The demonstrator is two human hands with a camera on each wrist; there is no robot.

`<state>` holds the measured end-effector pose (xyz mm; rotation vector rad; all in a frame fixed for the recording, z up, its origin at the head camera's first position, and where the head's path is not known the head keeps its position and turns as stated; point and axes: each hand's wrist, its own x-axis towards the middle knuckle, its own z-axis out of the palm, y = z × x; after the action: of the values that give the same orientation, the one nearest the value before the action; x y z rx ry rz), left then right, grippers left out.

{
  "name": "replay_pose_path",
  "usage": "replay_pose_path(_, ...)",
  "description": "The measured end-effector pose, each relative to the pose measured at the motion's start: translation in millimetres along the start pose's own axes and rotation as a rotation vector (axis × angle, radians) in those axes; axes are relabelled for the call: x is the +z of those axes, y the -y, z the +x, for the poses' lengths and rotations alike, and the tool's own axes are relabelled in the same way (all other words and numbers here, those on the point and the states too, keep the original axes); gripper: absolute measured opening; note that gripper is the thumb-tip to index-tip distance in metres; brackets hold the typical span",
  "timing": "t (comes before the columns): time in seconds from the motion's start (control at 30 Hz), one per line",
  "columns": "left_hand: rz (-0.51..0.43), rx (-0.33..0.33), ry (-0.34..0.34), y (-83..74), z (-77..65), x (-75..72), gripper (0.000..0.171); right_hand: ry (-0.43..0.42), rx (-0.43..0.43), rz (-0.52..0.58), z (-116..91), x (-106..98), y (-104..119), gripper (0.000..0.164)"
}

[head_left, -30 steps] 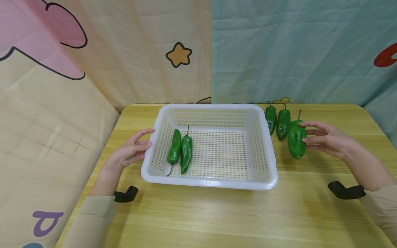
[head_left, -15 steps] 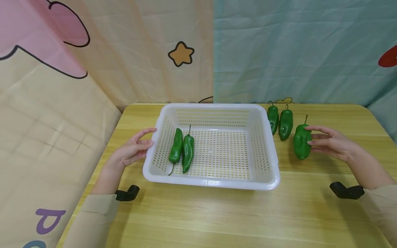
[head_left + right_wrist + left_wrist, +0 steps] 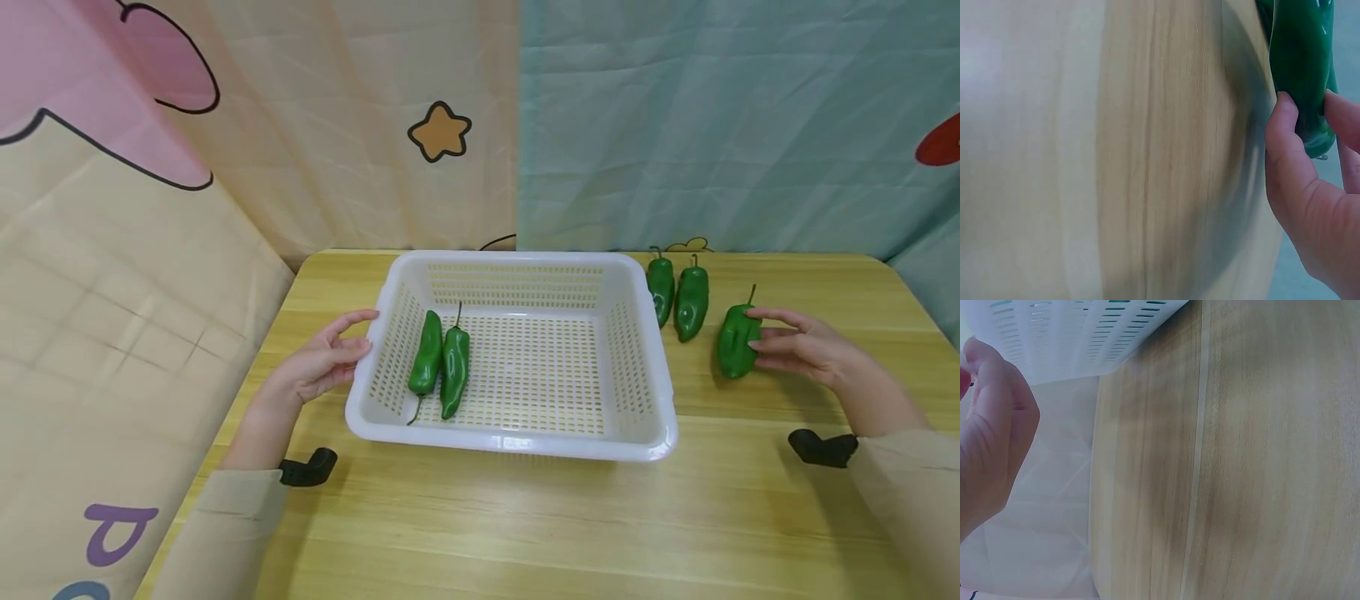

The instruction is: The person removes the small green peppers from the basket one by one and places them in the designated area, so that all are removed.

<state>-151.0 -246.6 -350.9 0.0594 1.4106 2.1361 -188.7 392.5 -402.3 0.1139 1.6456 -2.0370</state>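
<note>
i see right hand (image 3: 798, 346) pinching pepper (image 3: 737, 342) on its left, stem pointing away; left hand (image 3: 322, 358), farther, holds basket (image 3: 510, 443).

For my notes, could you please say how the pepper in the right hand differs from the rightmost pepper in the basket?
The held pepper looks broader and stubbier; the basket pepper looks slimmer. The right hand pinches the held pepper, while the basket pepper lies untouched. Both are green with stems.
</note>
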Motion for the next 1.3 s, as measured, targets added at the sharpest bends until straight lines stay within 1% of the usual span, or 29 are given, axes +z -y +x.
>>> replay_pose_path(0.1,0.001,-0.006,-0.006,0.4,-0.1,0.0,0.038,-0.045,0.020,-0.043,4,-1,1,0.052)
replay_pose_path(0.27,-0.005,-0.008,-0.008,1.1,-0.8,0.3,0.038,-0.057,0.015,-0.074,10,-4,1,0.050)
replay_pose_path(0.5,-0.011,0.000,0.007,1.6,-2.9,0.7,0.037,-0.045,0.000,-0.028,16,-4,2,0.048)
replay_pose_path(0.73,-0.002,0.001,0.004,2.1,-2.1,0.5,0.038,-0.080,-0.029,-0.092,22,-3,7,0.046)
replay_pose_path(1.13,-0.004,0.002,0.017,2.2,-0.4,-0.4,0.037,-0.123,-0.021,-0.104,29,-4,15,0.047)
replay_pose_path(1.3,-0.003,-0.003,0.009,1.5,0.3,-0.1,0.038,-0.141,-0.022,-0.074,30,-4,18,0.047)
